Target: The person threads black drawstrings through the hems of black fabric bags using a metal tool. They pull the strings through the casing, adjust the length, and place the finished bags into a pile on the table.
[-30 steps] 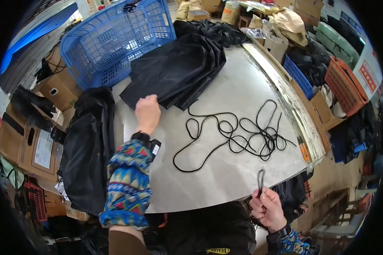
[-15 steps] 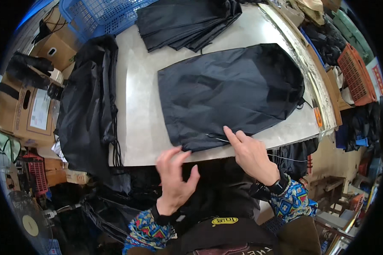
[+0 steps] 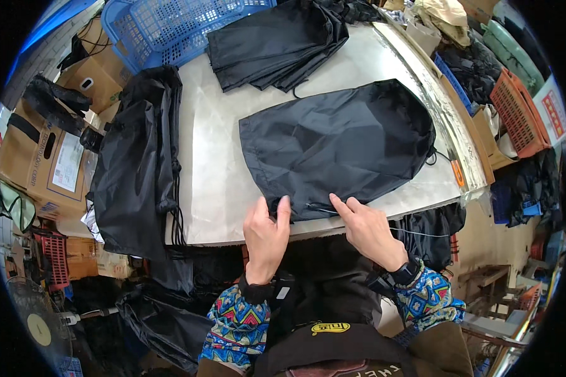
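Observation:
A black drawstring bag lies flat on the pale tabletop, its rounded, corded end to the right. At its near left corner, my left hand pinches the edge between thumb and fingers. My right hand rests on the near edge, index finger stretched over the fabric, the other fingers curled. Through that hand runs a thin metal wire; one end shows at the bag's edge left of the index finger, the other sticks out to the right. The part under the palm is hidden.
Black bags with hanging cords drape over the table's left side. A stack of folded black bags lies at the back beside a blue plastic basket. An orange-handled tool lies at the right edge. Cardboard boxes stand left.
My left hand has come up to the bag's near left corner and closed on it. The right hand stays at nearly the same place. The whole view has shifted slightly.

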The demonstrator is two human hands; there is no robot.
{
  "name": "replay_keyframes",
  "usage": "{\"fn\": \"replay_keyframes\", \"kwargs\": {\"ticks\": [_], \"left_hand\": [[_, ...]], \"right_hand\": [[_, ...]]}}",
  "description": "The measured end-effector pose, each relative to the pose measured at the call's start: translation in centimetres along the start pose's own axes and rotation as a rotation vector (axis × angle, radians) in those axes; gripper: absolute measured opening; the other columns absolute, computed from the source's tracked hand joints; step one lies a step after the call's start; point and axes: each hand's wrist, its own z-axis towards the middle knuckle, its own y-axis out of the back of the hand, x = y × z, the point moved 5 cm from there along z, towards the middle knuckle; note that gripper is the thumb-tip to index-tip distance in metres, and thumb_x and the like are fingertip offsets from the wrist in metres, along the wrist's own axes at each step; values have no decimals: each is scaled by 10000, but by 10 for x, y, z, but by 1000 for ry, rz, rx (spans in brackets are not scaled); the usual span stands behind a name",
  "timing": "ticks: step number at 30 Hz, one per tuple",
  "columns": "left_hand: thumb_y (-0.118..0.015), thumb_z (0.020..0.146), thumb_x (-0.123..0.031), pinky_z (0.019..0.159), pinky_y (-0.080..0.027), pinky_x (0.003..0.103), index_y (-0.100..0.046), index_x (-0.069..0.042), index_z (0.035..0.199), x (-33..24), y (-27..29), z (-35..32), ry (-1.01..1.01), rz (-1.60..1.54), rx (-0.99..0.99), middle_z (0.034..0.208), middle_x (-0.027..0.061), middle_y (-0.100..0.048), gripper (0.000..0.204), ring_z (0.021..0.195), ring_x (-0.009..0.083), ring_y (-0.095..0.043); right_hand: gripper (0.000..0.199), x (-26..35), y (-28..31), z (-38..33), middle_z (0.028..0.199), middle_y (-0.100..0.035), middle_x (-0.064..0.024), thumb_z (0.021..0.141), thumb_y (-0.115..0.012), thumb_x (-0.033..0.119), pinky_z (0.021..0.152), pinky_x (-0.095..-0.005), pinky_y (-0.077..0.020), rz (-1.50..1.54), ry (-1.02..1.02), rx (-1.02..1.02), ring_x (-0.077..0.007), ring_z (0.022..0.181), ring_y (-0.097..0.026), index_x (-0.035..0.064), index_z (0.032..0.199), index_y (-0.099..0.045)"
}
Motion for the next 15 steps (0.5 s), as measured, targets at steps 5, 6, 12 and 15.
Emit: {"fn": "replay_keyframes", "kwargs": {"ticks": [5, 6, 12, 15], "left_hand": [[-541, 926, -82, 693, -431, 315, -571, 69, 922, -28, 18, -2, -440, -325, -50, 880, 143, -582, 155, 759, 239, -537], [-536, 933, -85, 671, -424, 296, -572, 70, 927, -34, 21, -5, -396, -420, -3, 845, 122, -570, 160, 736, 204, -523], [-478, 988, -173, 521, -305, 203, -487, 127, 1193, -39, 10, 9, -160, -667, 2, 667, -56, -364, 363, 612, 31, -336], [-474, 985, -157, 528, -302, 195, -467, 111, 1234, -48, 1, 9, -132, -803, 65, 689, -46, -387, 366, 627, 26, -342]], "right_hand": [[494, -7, 0, 3, 846, -515, -128, 761, -542, -19, 587, -409, -473, 83, -27, -2, -312, 722, -595, 20, 1250, -494], [475, -10, 2, 5, 851, -523, -135, 778, -545, -11, 594, -407, -471, 126, -25, -11, -320, 724, -593, 19, 1249, -494], [377, -4, 34, 5, 873, -536, -155, 850, -602, 72, 628, -382, -460, 534, -44, -183, -340, 742, -572, 31, 1215, -515], [356, 12, 44, 5, 818, -504, -140, 788, -623, 18, 615, -370, -449, 435, -33, -217, -319, 722, -554, 39, 1138, -560]]}}
